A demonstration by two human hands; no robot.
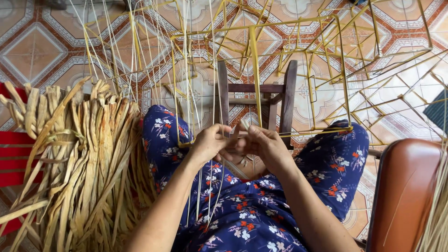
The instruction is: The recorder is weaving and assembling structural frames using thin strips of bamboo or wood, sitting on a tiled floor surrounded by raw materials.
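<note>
Left hand (210,143) and right hand (263,144) together over the lap, fingers pinched narrow on pale cane strips (214,84), held taut against the yellow wire frame (254,70); dried fibre bundle (79,158) within left reach

No packages, labels, signs or screens are visible in this view.
</note>
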